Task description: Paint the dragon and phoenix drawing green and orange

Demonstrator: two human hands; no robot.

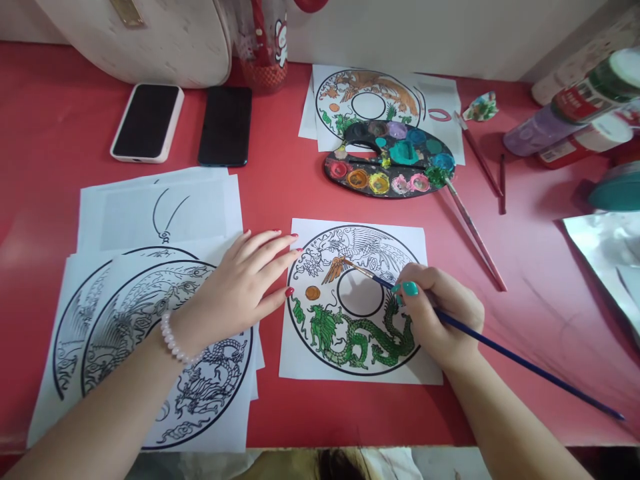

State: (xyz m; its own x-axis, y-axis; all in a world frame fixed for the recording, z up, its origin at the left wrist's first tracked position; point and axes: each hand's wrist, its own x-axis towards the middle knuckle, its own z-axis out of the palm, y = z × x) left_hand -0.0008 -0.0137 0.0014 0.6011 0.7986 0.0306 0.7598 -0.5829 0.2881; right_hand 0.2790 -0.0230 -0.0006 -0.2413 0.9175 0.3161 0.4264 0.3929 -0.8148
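In front of me lies a printed sheet [360, 367] with a round dragon and phoenix drawing. Its dragon is painted green; a small disc and part of a wing are orange-brown. My right hand [435, 307] pinches a blue paintbrush [500, 343], its tip touching the orange wing feathers. My left hand [255, 273] is spread flat, fingertips at the sheet's left edge, palm over a stack of printed sheets [215, 413] with similar unpainted drawings. Beyond the painted sheet sits a black paint palette [360, 183] with several colours in its wells.
Another brush [475, 230] rests with its bristles on the palette's green paint. Two thin brushes [483, 157] lie farther right, near paint bottles [540, 130]. Two phones [150, 123], a clear cup [263, 53] and a white bag [150, 40] stand at the back left. A partly painted sheet [330, 80] lies behind the palette.
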